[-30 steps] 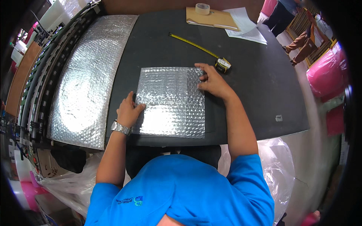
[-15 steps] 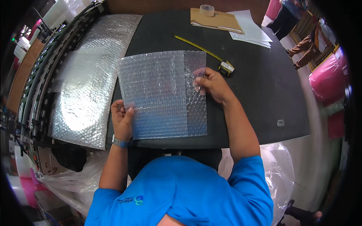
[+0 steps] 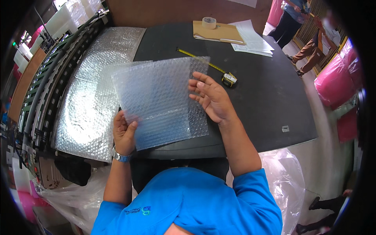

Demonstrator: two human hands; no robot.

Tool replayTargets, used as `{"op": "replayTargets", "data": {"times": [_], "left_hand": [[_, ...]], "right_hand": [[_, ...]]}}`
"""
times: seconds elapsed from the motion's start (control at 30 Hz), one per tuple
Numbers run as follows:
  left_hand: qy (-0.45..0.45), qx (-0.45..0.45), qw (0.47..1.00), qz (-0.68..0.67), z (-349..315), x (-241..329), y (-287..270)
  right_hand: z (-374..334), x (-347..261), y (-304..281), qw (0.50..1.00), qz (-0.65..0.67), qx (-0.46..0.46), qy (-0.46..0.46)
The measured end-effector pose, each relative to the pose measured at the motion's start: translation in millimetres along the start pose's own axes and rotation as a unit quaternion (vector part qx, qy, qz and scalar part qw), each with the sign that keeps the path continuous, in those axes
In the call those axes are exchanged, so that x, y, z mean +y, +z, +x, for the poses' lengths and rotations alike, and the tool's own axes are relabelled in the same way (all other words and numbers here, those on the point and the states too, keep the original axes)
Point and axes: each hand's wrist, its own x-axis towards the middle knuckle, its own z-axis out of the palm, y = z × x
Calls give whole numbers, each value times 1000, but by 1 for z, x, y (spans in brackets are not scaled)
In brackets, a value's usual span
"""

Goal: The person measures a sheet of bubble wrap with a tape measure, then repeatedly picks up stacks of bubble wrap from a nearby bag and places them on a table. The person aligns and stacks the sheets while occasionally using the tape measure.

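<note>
A clear bubble wrap pouch (image 3: 156, 102) with a single-layer flap along its right side is held up, slightly tilted, over the black table (image 3: 270, 102). My left hand (image 3: 124, 135) pinches its lower left edge, thumb in front and fingers behind. By the flap, my right hand (image 3: 211, 96) is open, its fingers spread and the palm turned toward the pouch. No grip shows between those fingers. Beyond the right hand lies a tape measure (image 3: 229, 79) with some yellow blade pulled out, partly behind the pouch's top corner.
Bubble wrap sheeting (image 3: 84, 121) covers the table's left part, beside a machine with dark rollers (image 3: 43, 98). A tape roll (image 3: 209, 22) rests on a brown folder (image 3: 219, 33) over white papers (image 3: 254, 39). Two people stand at the far right near pink wrapped bundles (image 3: 335, 84).
My right hand has let go of the flap and spread its fingers. The pouch has tilted and shifted slightly left, still in my left hand. The view has shifted a little.
</note>
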Motion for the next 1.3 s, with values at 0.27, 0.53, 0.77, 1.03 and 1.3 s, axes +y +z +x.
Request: {"op": "replayTargets", "data": {"times": [0.27,0.53,0.77,1.03,1.3], "left_hand": [[-6,5,999,38,0,-7,-23],[-29,-5,999,44,1,-4,-23],[-30,-28,999,35,-1,0,-16],[-76,7,996,38,2,4,-13],[-147,181,970,66,16,11,-5]], "right_hand": [[11,5,10,995,-82,-41,-42],[8,2,30,996,-44,-49,-63],[6,1,30,995,-37,-73,-48],[3,0,30,992,-29,-122,-36],[-12,30,-1,955,-218,-188,67]]}}
